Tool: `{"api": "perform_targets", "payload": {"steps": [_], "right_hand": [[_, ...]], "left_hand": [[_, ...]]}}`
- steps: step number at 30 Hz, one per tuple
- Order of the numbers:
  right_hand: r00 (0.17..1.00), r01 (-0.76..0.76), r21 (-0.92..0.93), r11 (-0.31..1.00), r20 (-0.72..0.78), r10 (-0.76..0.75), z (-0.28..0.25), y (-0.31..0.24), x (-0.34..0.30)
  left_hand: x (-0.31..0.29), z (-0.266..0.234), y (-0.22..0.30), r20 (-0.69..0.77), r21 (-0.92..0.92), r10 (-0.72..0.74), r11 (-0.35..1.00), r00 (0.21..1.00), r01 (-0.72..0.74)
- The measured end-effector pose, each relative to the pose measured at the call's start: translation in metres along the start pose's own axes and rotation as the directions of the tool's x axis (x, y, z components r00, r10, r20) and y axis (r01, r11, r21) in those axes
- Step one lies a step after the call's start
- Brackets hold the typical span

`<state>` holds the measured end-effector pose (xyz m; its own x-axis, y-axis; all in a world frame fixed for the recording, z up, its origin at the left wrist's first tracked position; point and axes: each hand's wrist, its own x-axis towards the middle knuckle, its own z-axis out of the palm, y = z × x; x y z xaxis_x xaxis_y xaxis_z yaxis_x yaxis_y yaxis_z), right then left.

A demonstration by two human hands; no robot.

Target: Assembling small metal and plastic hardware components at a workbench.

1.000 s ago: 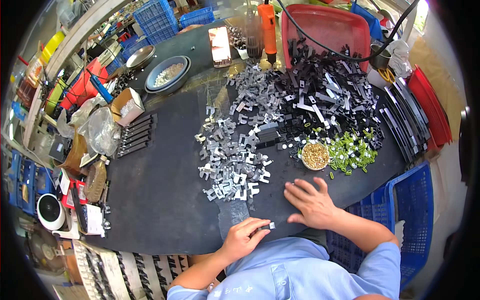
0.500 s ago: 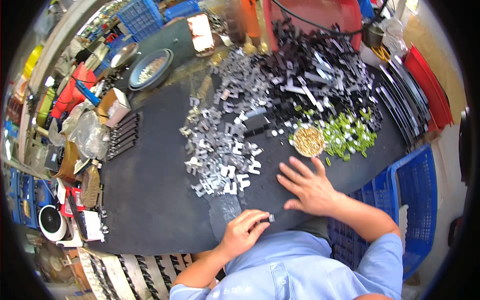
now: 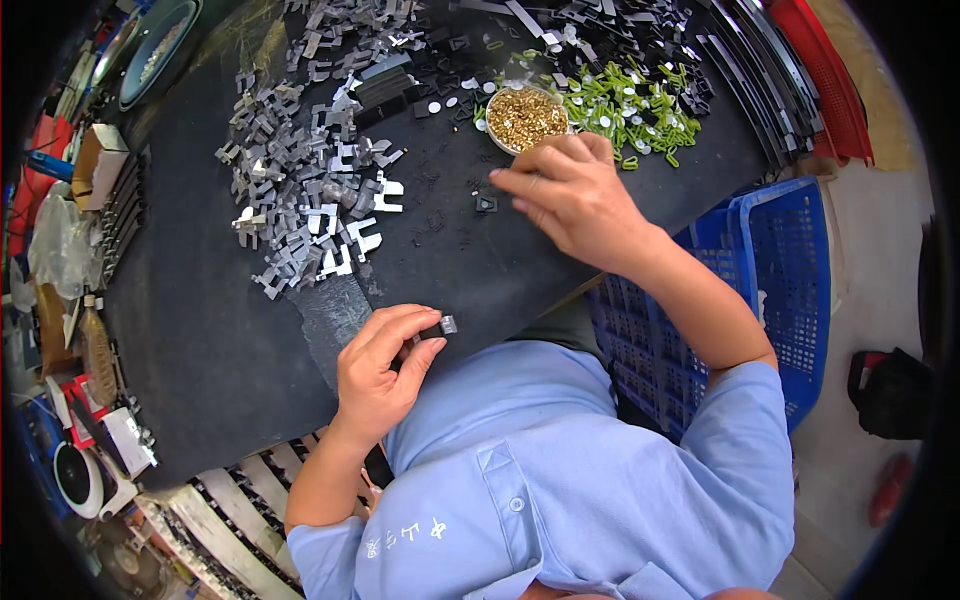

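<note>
Near my body, my left hand (image 3: 385,365) is closed on a small black part with a grey metal end (image 3: 448,325), pinched between thumb and fingers. Most of that part is covered by the fingers. My right hand (image 3: 580,200) is over the mat just below a round dish (image 3: 492,133) of small brass pieces (image 3: 527,118). Its index finger and thumb are slightly apart, and nothing shows between them. Beside the fingertips lies a small black piece (image 3: 486,204), with tiny dark bits around it. Green clips (image 3: 640,110) mixed with white discs lie right of the dish.
Bent metal brackets (image 3: 300,170) are heaped left of centre on the black mat (image 3: 200,330). Dark strips (image 3: 750,80) and a red tray (image 3: 825,90) border the right side. A blue plastic crate (image 3: 785,270) stands by my right arm. Boxes and plastic bags (image 3: 65,240) crowd the left edge.
My right hand has drawn its spread fingers in and sits just below the brass dish. My left hand still grips the small part. The view has tilted lower.
</note>
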<state>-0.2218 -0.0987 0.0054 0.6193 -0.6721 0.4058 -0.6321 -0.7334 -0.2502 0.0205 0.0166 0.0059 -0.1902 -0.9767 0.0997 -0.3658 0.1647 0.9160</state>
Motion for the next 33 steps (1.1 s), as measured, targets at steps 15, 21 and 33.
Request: {"api": "perform_targets", "payload": {"steps": [15,21,33], "right_hand": [[0.998,0.066,0.025,0.998,0.01,-0.066,0.024,-0.009,0.009],[0.999,0.046,0.009,0.999,-0.023,-0.045,0.023,-0.006,0.015],[0.996,0.04,0.011,0.999,0.075,-0.041,0.005,-0.018,0.006]], "left_hand": [[0.009,0.008,0.012,0.071,0.005,0.028,1.0,0.997,-0.029],[0.05,0.01,0.013,0.189,0.07,0.014,0.997,0.982,-0.028],[0.035,0.016,-0.005,0.238,0.092,0.044,0.993,0.97,-0.068]]}}
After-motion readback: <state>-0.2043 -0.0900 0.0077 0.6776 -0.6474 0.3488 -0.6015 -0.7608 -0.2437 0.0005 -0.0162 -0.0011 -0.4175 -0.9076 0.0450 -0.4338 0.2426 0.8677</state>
